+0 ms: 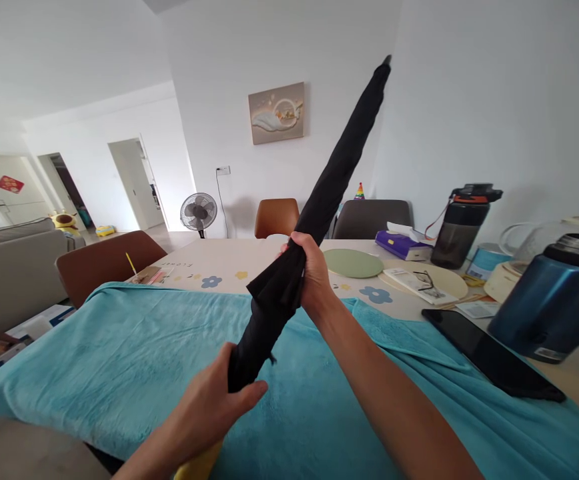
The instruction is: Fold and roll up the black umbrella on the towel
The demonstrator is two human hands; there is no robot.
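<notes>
A long black umbrella (337,167), its cloth furled, slants across the middle of the view with its tip up to the right. Around its middle, where a loose fold of cloth flares out, my right hand (314,270) is closed. My left hand (219,393) grips the lower end, thumb stretched along the near side and fingers partly hidden behind the cloth. Below both hands a turquoise blanket (134,347) covers the near part of the table. Something yellow (199,463) shows under my left wrist; what it is I cannot tell.
On the right stand a blue thermos (549,300) and a dark water bottle (459,230). A black tablet-like device (489,350) lies on the blanket's edge. Glasses (427,283), a purple tissue pack (402,245) and a green placemat (353,263) lie farther back. Chairs (277,217) surround the table.
</notes>
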